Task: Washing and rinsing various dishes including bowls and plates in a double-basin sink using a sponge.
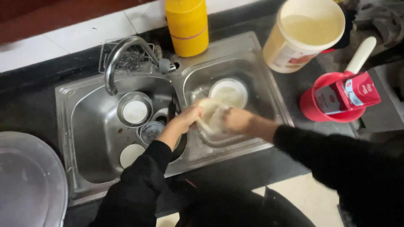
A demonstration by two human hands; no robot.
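A pale, blurred cloth or dough-like mass point(212, 115) sits between both hands, above the near edge of the right basin point(261, 90) of a double steel sink. The left hand point(187, 120) closes on its left side, and the right hand point(236, 120) closes on its right side; both grip it, fingers curled. Its exact kind cannot be told through the blur. The mass lies roughly level between the hands, equally near to each.

A clear glass bowl point(219, 138) sits directly beneath. Farther back in that basin rests a white dish point(229, 92). The left basin point(84, 126) holds a steel bowl point(134, 110) and smaller round vessels. On the counter, far right, stand a pale bucket point(303, 33) with yellowish liquid and a red pot point(330, 103) holding a carton.
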